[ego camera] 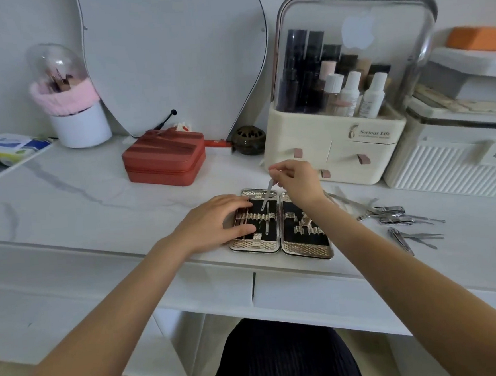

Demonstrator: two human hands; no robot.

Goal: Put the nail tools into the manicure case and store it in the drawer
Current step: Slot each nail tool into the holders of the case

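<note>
Manicure case (281, 246) lying open and flat at frame centre, near the front edge of the white marbled tabletop (78, 195); two black-lined halves with rows of holder loops, gold textured rims. Left hand (214, 223) resting flat on the left half, fingers straight and spread, covering most of that half's left side. Right hand (295, 179) raised above the case's hinge, pinching the upper end of a slim metal tool (266, 196) between thumb and fingertips; tool tilted, lower tip down at the left half's lining, exact contact hard to make out. Another thin tool (267, 225) already seated upright in the loops just below it. Loose nail tools (391, 216) scattered at right of centre, just beside the case: clippers, scissors and thin picks overlapping, individual kinds hard to separate; some partly hidden behind the right forearm. Drawer fronts (308, 290) under the tabletop edge, closed. Red zipped case (163, 162) above centre-left. Cosmetics organiser (341, 139) at upper right, bottles blurred behind its clear hood. Brush holder (71, 112) at upper left.
</note>
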